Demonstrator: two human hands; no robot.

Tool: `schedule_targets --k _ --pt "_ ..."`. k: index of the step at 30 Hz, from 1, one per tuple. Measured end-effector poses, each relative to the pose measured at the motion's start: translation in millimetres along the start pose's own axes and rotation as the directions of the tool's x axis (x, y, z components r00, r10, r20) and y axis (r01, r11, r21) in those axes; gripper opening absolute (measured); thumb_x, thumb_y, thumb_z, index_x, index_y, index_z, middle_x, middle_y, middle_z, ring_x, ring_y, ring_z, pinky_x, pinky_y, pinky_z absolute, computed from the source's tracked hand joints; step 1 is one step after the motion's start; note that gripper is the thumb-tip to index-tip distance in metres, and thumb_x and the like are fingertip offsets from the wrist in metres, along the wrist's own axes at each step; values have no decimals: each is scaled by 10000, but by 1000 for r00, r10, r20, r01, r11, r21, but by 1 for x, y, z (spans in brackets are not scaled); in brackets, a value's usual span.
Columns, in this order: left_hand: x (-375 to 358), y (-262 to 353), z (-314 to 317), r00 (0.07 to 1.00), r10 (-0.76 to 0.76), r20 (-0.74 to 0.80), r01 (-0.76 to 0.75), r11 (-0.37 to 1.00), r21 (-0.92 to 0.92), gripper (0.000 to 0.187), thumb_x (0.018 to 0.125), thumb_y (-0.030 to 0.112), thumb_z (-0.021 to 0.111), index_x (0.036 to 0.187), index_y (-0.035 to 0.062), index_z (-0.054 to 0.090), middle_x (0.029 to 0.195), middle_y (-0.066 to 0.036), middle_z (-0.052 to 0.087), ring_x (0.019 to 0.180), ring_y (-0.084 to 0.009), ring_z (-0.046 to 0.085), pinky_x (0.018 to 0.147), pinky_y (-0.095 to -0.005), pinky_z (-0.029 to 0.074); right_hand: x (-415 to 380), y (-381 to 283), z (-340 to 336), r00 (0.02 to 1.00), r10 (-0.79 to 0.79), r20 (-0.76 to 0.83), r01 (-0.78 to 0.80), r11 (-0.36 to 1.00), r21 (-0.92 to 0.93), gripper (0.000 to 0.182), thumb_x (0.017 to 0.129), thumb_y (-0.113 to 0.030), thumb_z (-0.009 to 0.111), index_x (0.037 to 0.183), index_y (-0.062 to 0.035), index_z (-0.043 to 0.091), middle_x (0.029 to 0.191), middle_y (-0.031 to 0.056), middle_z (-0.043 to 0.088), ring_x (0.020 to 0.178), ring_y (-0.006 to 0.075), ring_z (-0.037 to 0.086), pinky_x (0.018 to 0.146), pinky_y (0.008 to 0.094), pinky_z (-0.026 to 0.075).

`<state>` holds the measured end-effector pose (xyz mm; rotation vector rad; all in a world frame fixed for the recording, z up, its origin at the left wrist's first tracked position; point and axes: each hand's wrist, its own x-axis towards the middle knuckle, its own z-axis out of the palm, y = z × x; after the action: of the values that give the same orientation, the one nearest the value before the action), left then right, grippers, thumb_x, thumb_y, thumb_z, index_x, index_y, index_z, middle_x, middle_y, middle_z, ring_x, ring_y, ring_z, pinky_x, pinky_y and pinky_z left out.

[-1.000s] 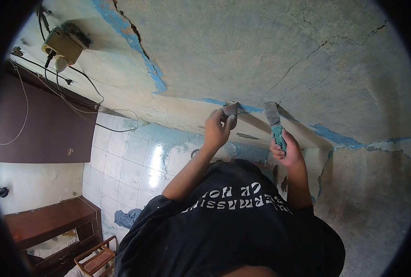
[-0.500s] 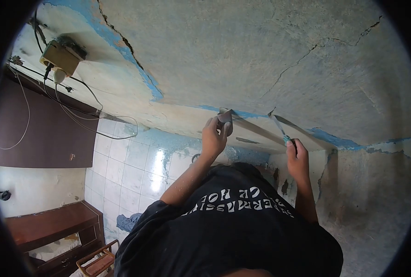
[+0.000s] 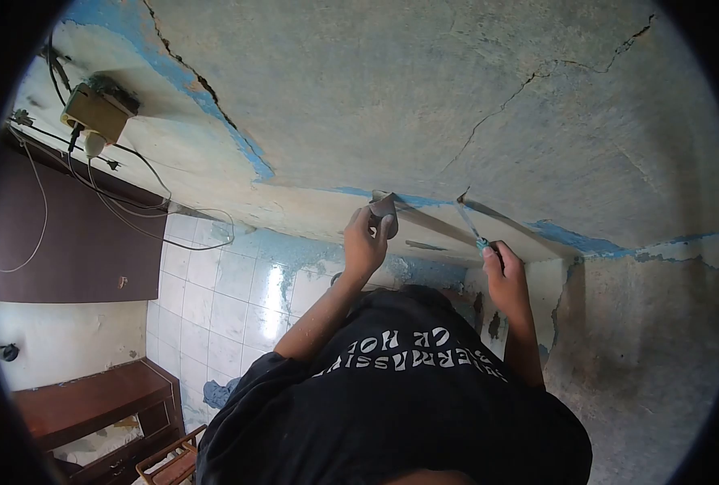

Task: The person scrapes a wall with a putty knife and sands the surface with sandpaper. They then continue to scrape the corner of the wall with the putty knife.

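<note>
My left hand (image 3: 365, 246) is raised near the wall, its fingers closed round a dark grey flat piece (image 3: 384, 214) whose upper edge is at the blue strip. To its right, my right hand (image 3: 506, 276) grips the teal handle of a thin-bladed tool (image 3: 473, 227). The blade slants up and left, its tip at the lower end of a small crack in the grey wall (image 3: 376, 105). A strip of bare blue paint (image 3: 424, 200) runs between the two held things. Whether the blade touches the wall is hard to tell.
A socket box (image 3: 97, 111) with plugs and hanging cables is on the wall at upper left. Below are a dark brown panel (image 3: 77, 226), white tiles (image 3: 230, 279) and a reddish-brown cabinet (image 3: 93, 396). Long cracks cross the grey wall.
The wall, both hands and the held things have shifted slightly left in view together. Both hands keep their grips, and the blade tip stays by the same small crack.
</note>
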<state>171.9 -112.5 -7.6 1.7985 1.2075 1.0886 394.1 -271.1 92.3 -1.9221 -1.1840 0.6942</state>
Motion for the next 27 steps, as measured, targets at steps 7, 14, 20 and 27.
schedule_targets --k 7,14,20,27 --pt "0 -2 -3 1000 21 11 -21 1000 2 223 899 143 715 1033 -18 637 867 -169 637 753 -310 645 651 -380 493 2 -18 27 995 -21 -99 4 986 -166 329 1008 -305 556 1017 20 611 854 277 655 866 502 620 720 481 486" --pt "0 -6 -4 1000 30 1 -30 999 -37 199 894 129 712 1008 -17 639 851 -165 632 742 -318 635 648 -388 489 -6 -21 39 988 64 -139 -86 984 -157 291 1002 -274 572 985 14 611 804 283 647 796 507 621 667 499 487" --pt "1 -6 -6 998 61 0 -61 998 -21 204 887 119 711 1017 -20 639 852 -168 636 739 -319 640 646 -388 491 2 -18 65 973 -128 -190 94 979 -180 273 1011 -260 560 985 7 611 745 249 631 710 440 632 629 469 477" --pt "-5 -19 -12 999 13 -34 -14 999 -34 217 858 104 730 1017 -20 651 830 -164 634 730 -306 650 643 -385 494 6 -21 81 980 -79 -182 37 974 -223 268 1004 -263 572 996 3 608 769 255 638 744 475 628 639 475 480"
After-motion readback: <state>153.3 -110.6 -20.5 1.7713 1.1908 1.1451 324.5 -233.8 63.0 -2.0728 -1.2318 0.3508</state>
